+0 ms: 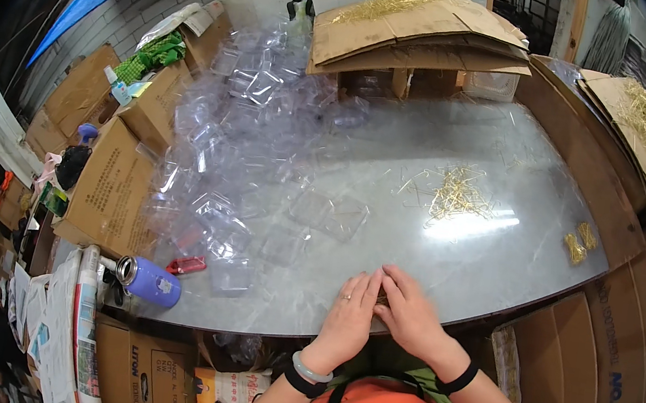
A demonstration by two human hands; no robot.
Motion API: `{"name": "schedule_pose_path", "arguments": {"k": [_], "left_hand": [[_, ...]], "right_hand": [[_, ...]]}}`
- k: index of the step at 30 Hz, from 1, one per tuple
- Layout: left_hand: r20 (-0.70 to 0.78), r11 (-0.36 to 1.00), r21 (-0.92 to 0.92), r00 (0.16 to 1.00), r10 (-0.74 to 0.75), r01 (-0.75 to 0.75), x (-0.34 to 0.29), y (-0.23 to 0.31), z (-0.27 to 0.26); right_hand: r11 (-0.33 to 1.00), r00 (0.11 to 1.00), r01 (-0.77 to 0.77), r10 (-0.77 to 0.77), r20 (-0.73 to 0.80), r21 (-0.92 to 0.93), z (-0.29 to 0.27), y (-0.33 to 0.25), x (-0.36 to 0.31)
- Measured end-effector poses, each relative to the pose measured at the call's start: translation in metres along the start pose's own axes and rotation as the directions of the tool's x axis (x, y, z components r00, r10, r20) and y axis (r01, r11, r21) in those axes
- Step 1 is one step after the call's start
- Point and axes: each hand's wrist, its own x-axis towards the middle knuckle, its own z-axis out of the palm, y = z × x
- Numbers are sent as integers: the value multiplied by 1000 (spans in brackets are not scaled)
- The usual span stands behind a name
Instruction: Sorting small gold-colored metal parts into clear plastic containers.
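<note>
At the near edge of the grey table, my left hand and my right hand are pressed together, fingers close and pointing away from me. A small brownish bit shows between them, mostly covered by the palms, so I cannot tell what it is. Beyond my hands and to the right lies a loose pile of bent golden wire pieces. Two bundles of the same golden wire rest by the right edge. Ahead and to the left, a clear plastic tray lies flat on the table.
Clear plastic trays heap up over the table's left side. A purple bottle lies near a small red object at the left front corner. Cardboard boxes line the left; cardboard sheets with golden wire stand at the back.
</note>
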Motion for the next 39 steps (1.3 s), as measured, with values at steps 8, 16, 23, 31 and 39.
{"name": "schedule_pose_path", "arguments": {"k": [8,16,23,31,39], "left_hand": [[66,979,-202,997,-26,39,1,-6,-5],[98,988,-156,995,15,1,1,-4,-11],[97,995,88,995,32,-41,1,6,-6],[30,997,9,997,70,-71,-3,-2,1],[-6,994,5,994,112,-112,-4,0,-1]], "right_hand": [[790,971,-149,229,-62,594,13,16,-1],[995,998,-5,-2,69,101,-27,16,-5],[997,989,-66,60,137,36,-26,24,5],[909,965,-116,199,-173,401,28,-17,-13],[876,986,-133,163,-25,464,-11,11,-9]]}}
